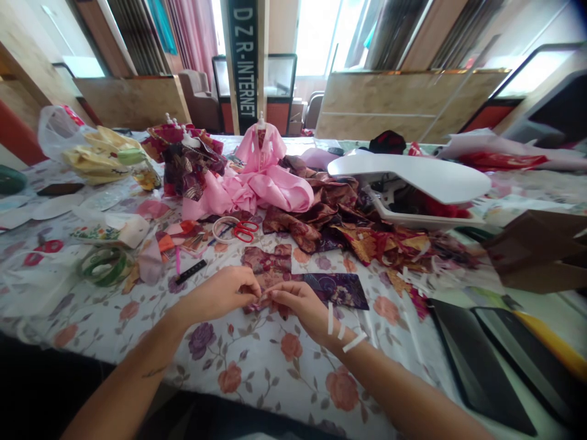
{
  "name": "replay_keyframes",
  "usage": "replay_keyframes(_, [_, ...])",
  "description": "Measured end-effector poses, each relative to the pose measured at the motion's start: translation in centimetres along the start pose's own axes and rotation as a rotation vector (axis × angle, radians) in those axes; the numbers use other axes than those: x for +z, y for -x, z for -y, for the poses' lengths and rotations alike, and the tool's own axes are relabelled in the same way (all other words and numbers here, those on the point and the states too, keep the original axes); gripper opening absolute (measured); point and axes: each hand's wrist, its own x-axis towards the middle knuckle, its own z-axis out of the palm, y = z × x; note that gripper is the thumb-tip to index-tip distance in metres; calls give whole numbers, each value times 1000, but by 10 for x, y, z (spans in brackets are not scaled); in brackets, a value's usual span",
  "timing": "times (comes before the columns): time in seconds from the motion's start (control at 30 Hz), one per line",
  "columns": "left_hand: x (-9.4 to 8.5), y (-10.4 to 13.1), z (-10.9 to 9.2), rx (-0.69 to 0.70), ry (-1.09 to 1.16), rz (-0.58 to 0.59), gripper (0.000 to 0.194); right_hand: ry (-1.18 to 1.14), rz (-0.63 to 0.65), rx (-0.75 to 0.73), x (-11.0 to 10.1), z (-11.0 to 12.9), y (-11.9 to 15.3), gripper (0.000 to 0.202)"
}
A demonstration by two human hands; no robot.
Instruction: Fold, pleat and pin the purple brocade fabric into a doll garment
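My left hand (220,294) and my right hand (300,305) meet at the near edge of a small dark red patterned fabric piece (270,266) lying flat on the floral tablecloth (257,360). Both sets of fingertips pinch that edge. A dark purple patterned piece (342,290) lies just right of it, partly under my right hand. Three white tape strips (342,330) stick to my right wrist. Red-handled scissors (245,230) rest a little beyond the fabric.
A pink doll dress on a small stand (263,174), a heap of brocade fabric (339,220), a white tray-like object (413,174), green tape rolls (105,266), yellow cloth (103,156), dark flat cases (486,360) and a brown box (541,250) crowd the table.
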Motion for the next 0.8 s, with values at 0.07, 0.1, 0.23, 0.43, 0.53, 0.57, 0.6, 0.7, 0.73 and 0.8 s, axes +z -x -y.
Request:
replay_keyframes(0.07, [0,0,0,-3,1,7,16,16,-8,-12,-1,0,0,21])
replay_keyframes(0.1, [0,0,0,-5,6,11,16,28,-13,-17,-1,0,-1,21])
replay_keyframes(0.23, [-1,0,1,-6,21,14,16,50,8,-13,-2,-2,-1,23])
replay_keyframes(0.43, [0,0,2,-8,15,19,17,56,75,7,-4,-8,-3,32])
replay_keyframes(0.53, [0,-1,2,-6,-11,23,17,72,101,-8,-5,-10,-4,34])
replay_keyframes(0.57, [1,-1,2,-7,-16,25,17,80,97,-14,-5,-11,-5,33])
replay_keyframes(0.6, [1,-1,2,-8,-20,23,16,87,88,-19,-5,-11,-5,31])
replay_keyframes(0.7, [2,-2,4,-6,-33,15,17,108,56,-23,-5,-10,-7,26])
replay_keyframes(0.73, [2,-2,5,-4,-33,18,17,115,44,-25,-5,-10,-7,25])
replay_keyframes(0.8, [3,-3,6,-7,-29,31,17,136,19,-28,-5,-11,-9,23])
